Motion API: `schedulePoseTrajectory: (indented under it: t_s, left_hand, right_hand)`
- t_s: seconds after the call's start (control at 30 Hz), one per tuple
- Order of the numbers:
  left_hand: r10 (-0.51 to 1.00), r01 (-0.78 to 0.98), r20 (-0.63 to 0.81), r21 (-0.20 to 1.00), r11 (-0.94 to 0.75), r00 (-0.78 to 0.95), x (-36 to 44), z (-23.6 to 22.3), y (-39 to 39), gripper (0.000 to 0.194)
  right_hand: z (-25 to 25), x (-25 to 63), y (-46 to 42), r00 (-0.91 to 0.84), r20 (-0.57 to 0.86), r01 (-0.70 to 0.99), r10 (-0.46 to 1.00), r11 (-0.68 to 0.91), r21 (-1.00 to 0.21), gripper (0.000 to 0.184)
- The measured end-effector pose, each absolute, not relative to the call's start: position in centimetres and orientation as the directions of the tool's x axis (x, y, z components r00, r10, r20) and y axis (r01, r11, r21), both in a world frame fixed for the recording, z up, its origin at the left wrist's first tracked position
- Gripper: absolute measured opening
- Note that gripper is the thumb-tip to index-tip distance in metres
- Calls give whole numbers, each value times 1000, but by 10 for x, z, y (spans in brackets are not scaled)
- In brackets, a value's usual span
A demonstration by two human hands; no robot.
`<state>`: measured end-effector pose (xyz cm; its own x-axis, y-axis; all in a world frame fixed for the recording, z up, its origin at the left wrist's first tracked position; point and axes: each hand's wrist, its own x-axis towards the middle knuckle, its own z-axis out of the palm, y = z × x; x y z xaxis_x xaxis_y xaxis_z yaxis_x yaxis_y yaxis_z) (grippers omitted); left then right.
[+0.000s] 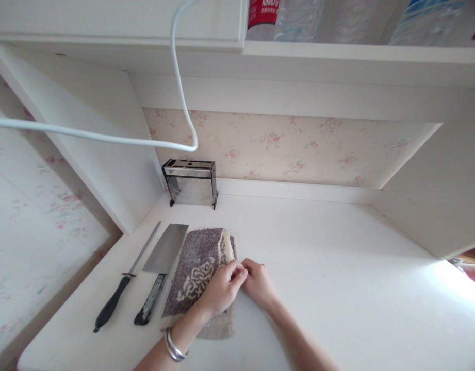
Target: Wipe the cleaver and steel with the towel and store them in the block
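Observation:
My left hand (228, 282) is closed in a pinch above the right part of a folded purple and cream patterned towel (200, 250). My right hand (259, 281), closed too, meets it fingertip to fingertip just past the towel's right edge. Whatever the fingers may hold is hidden or too small to name. To the left of the towel lies a cleaver (168, 250) with a broad blade and a worn black handle. Farther left, a sharpening steel (120, 288) with a black handle rests at a slant. Silver bangles circle my left wrist.
A clear-sided knife block (191, 185) with a black frame stands at the back left of the white countertop (330, 288). Overhead, a shelf (338, 49) holds plastic bottles. A white cable (144, 141) hangs across the upper left. Side panels bound the counter.

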<state>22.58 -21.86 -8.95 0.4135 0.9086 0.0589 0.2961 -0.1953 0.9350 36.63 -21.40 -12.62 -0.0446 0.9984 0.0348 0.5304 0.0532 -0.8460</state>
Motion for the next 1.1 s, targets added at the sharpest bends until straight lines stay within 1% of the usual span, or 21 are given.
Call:
schedulePoseTrajectory:
  t_s: [0.17, 0.43, 0.6, 0.67, 0.77, 0.8, 0.87, 0.97, 1.0, 1.03, 1.1]
  left_hand:
    - [908, 303, 55, 933, -195, 415, 226, -88, -219, 30]
    - [910, 306, 59, 931, -198, 411, 226, -89, -219, 28]
    - [911, 268, 61, 946, -183, 409, 226, -89, -220, 27]
    - [917, 211, 30, 970, -123, 398, 224, -87, -220, 27]
    - [934, 63, -60, 997, 40, 353, 209, -77, -211, 29]
    - [943, 13, -73, 997, 72, 325, 201, -72, -204, 29]
    - [970, -49, -42, 997, 55, 238, 178, -60, -184, 27]
    - [997, -9, 67, 998, -67, -27, 133, -44, -138, 24]
    - [993, -4, 79, 997, -79, -88, 118, -39, -119, 24]
    - [986, -5, 86, 996, -88, -142, 102, -35, -100, 26]
    - [957, -6, 92, 995, -97, -276, 75, -27, -61, 25]
  right_hand:
    - [-128, 367, -214, -46, 46, 523, 998, 63, -850, 15]
    - [-126, 367, -214, -48, 26, 537, 999, 47, -842, 15]
    - [-127, 366, -216, -53, 46, 532, 998, 67, -844, 15]
    - [-127, 364, -216, -49, 37, 512, 998, 57, -857, 18]
    - [-129, 364, -212, -24, -30, 397, 999, -18, -918, 33]
    - [-129, 365, -208, -17, -64, 340, 998, -54, -939, 38]
    - [-127, 366, -196, -12, -96, 241, 995, -90, -966, 40]
    - [-115, 365, -167, -15, -22, 149, 1000, -19, -989, 31]
    - [-109, 362, -155, -25, -2, 124, 1000, 1, -992, 28]
    - [-102, 357, -141, -41, 2, 103, 999, 6, -995, 28]
    - [-86, 345, -113, -74, -16, 82, 997, -10, -997, 35]
